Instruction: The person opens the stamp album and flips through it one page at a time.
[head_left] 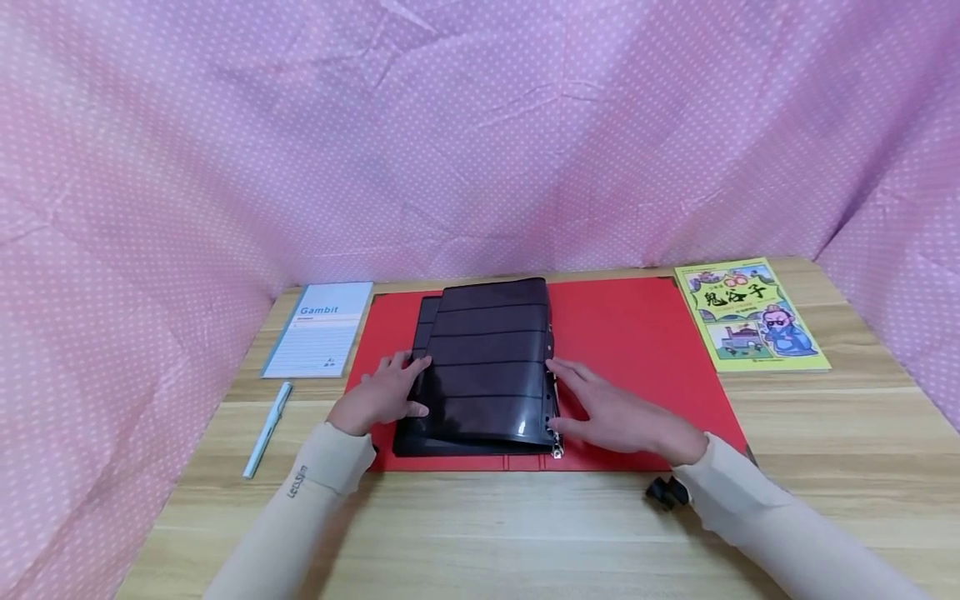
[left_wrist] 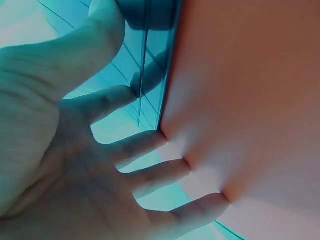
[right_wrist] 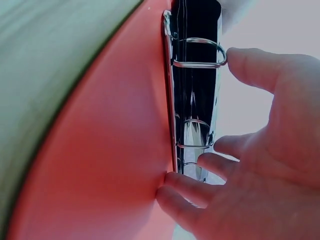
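A red ring binder (head_left: 630,350) lies spread flat on the table. Black pocket pages (head_left: 487,342), crossed by several strips, are stacked on its left half, the top one bulging near the spine. At the left edge of the pages rests my left hand (head_left: 386,392), fingers spread; in the left wrist view several fingertips (left_wrist: 220,200) meet the red cover and the index tip is at the page edge. My right hand (head_left: 615,412) is at the metal rings (right_wrist: 200,65), its thumb tip right at one ring and its lower fingertips by the cover.
A light blue notebook (head_left: 318,333) lies at the back left, with a pale blue pen (head_left: 267,429) in front of it. At the back right is a yellow comic-style book (head_left: 750,317) beside the binder. A pink dotted cloth (head_left: 480,150) hangs behind the wooden table (head_left: 525,533).
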